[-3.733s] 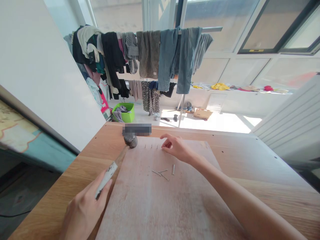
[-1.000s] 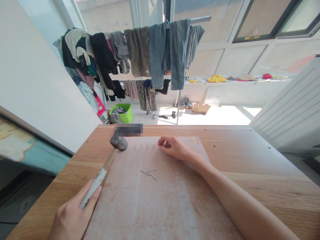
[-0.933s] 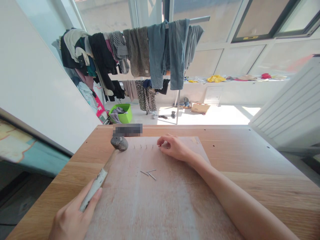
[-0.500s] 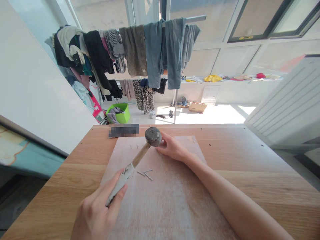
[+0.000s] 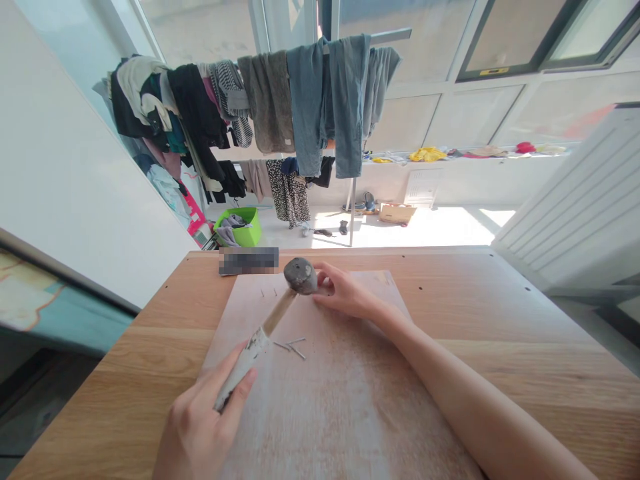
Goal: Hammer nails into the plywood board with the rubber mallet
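My left hand [image 5: 207, 413] is wrapped round the pale, worn handle of a mallet [image 5: 280, 312]. The mallet's dark grey, rounded head is raised over the far part of a thin wooden board [image 5: 320, 400]. Just right of the head, my right hand [image 5: 345, 291] rests at the board with thumb and fingers curled together in a pinch. The mallet head hides what the fingertips hold, if anything. Two thin nails [image 5: 269, 292] stand up from the board left of the head. Loose nails [image 5: 291, 347] lie together nearer me, right of the handle.
The board lies on a wooden table [image 5: 500, 313]. A dark, blurred-out object [image 5: 249, 261] sits at the table's far left edge. Beyond it are a green basket [image 5: 245, 230] of clothes and a rack hung with laundry [image 5: 305, 100]. A white slatted panel [image 5: 575, 193] stands at the right.
The mallet head has moved slightly left and down. My left hand has shifted a little right, still gripping the handle. The right hand's pinch stays nearly in place; the nails have not moved.
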The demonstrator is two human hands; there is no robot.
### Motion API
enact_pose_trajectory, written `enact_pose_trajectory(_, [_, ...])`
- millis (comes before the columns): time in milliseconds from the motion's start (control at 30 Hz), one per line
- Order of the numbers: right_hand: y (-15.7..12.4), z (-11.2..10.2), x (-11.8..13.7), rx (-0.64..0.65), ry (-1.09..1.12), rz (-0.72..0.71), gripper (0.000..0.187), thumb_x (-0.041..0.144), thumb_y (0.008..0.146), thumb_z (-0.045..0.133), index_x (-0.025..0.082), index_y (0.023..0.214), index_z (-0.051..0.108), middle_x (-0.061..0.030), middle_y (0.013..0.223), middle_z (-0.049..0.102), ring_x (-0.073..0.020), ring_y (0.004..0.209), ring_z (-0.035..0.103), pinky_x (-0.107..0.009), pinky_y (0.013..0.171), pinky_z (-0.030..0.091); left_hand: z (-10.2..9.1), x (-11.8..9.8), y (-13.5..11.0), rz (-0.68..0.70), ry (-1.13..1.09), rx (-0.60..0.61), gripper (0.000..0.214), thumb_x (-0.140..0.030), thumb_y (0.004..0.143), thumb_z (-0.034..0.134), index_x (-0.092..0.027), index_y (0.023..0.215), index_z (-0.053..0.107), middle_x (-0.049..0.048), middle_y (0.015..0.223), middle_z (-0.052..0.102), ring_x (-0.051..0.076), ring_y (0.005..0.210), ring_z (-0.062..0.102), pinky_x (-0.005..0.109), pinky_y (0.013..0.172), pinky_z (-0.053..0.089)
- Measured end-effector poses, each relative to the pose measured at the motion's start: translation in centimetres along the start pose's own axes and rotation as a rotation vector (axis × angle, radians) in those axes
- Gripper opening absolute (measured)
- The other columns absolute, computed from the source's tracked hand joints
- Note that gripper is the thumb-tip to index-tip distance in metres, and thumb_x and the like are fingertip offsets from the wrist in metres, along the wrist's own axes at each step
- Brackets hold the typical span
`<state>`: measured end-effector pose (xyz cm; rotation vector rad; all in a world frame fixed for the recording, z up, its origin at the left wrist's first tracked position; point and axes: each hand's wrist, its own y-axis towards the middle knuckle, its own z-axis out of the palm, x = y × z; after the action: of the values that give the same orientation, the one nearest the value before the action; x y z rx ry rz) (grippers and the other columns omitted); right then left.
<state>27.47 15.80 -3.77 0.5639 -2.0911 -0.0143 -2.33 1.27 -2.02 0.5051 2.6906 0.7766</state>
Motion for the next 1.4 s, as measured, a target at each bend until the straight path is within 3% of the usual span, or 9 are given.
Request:
enact_pose_trajectory(133, [-0.3,-2.6,2.6,0.1,-0.089,0.057,0.03,0.022,0.081,0.074,0.019,0.109,0.064,-0.0068,0.108,0.071,-0.0184,0.091,0.064,-0.031,0.077,0.05,-1.4,1.8,-0.7,-0.112,0.066,-0.014,0.05,-0.055,0.107,0.045,-0.018,0.119,0.078,0.0065,0.111,0.084,0.025,0.095,0.083,0.027,0.075,0.065])
enact_pose_trajectory(233, [-0.8,-3.6,6.1,0.339,-0.196,0.094,0.021,0.023,0.082,0.075,0.02,0.1,0.065,-0.0038,0.097,0.072,-0.0175,0.084,0.064,-0.029,0.071,0.048,-1.9,3.9,-1.8,-0.228,0.099,-0.004,0.049,-0.057,0.104,0.048,-0.023,0.118,0.079,0.0055,0.113,0.084,0.027,0.095,0.083,0.031,0.077,0.065])
enact_pose_trajectory(400, [-1.8,-0.1,10.2,0.532,-0.502,-0.078,0.02,0.013,0.086,0.07,0.015,0.107,0.069,-0.0113,0.11,0.074,-0.0217,0.097,0.066,-0.03,0.073,0.045,-1.6,6.5,-3.6,-0.497,0.275,0.204,0.048,-0.058,0.102,0.045,-0.033,0.128,0.078,0.0033,0.105,0.085,0.032,0.078,0.083,0.036,0.058,0.06])
enact_pose_trajectory(533, [-1.9,2.7,10.0,0.542,-0.68,-0.133,0.016,0.007,0.092,0.058,0.014,0.098,0.07,-0.0118,0.094,0.075,-0.0207,0.083,0.067,-0.031,0.063,0.037,-1.2,7.2,-4.2,-0.523,0.321,0.279,0.044,-0.053,0.101,0.05,-0.035,0.131,0.076,0.0036,0.107,0.085,0.029,0.076,0.082,0.033,0.056,0.057])
enact_pose_trajectory(667, [-1.6,1.1,8.8,0.518,-0.726,-0.048,0.021,0.002,0.084,0.058,0.015,0.093,0.071,-0.0115,0.086,0.074,-0.0201,0.075,0.064,-0.033,0.061,0.034,-1.0,7.4,-4.4,-0.418,0.327,0.208,0.04,-0.05,0.102,0.052,-0.033,0.128,0.078,0.0048,0.098,0.086,0.027,0.072,0.081,0.03,0.054,0.057])
enact_pose_trajectory(833, [-1.8,-1.7,8.4,0.483,-0.527,0.013,0.032,0.005,0.077,0.068,0.021,0.105,0.068,-0.0098,0.11,0.073,-0.0236,0.097,0.066,-0.031,0.071,0.043,-1.0,7.7,-4.5,-0.373,0.286,0.174,0.036,-0.045,0.101,0.057,-0.03,0.123,0.08,0.0064,0.096,0.086,0.027,0.066,0.08,0.03,0.049,0.057])
enact_pose_trajectory(1067, [-2.6,0.1,9.9,0.575,-0.571,0.103,0.009,0.014,0.087,0.065,0.018,0.095,0.067,-0.0135,0.101,0.071,-0.0217,0.081,0.064,-0.031,0.06,0.037,-0.6,7.5,-4.7,-0.376,0.275,0.171,0.041,-0.048,0.104,0.051,-0.026,0.124,0.08,0.0088,0.099,0.086,0.031,0.074,0.082,0.033,0.054,0.06])
enact_pose_trajectory(1267, [-3.0,1.9,10.6,0.548,-0.689,0.089,0.03,-0.004,0.08,0.053,0.016,0.097,0.067,-0.0115,0.088,0.072,-0.0176,0.068,0.061,-0.031,0.054,0.028,-0.8,8.9,-5.1,-0.358,0.241,0.229,0.036,-0.044,0.103,0.056,-0.03,0.128,0.078,0.0068,0.102,0.086,0.029,0.075,0.083,0.03,0.055,0.062])
enact_pose_trajectory(1400, [-2.1,0.2,9.1,0.473,-0.569,0.031,0.024,0.0,0.076,0.059,0.019,0.088,0.065,-0.007,0.086,0.07,-0.0161,0.069,0.059,-0.029,0.054,0.029,-0.9,9.3,-5.2,-0.364,0.251,0.244,0.036,-0.046,0.103,0.058,-0.031,0.129,0.078,0.0059,0.099,0.086,0.027,0.07,0.082,0.029,0.053,0.061])
